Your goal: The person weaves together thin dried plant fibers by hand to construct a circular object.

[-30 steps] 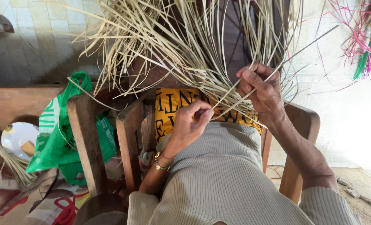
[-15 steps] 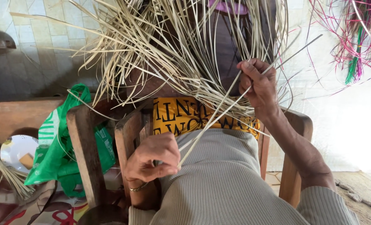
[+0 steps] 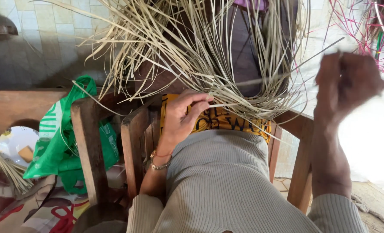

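Pale tiled floor (image 3: 36, 39) lay behind a brown wooden chair frame (image 3: 88, 142). The left hand (image 3: 185, 116) pinched one pale straw strand (image 3: 226, 105) at the woven bundle of dry straw strips (image 3: 200, 56); the blurred right hand (image 3: 347, 82) was closed, seemingly pulling another strand through. Tightening seemed due next. Two hands, one bundle, one green plastic bag (image 3: 58, 138).
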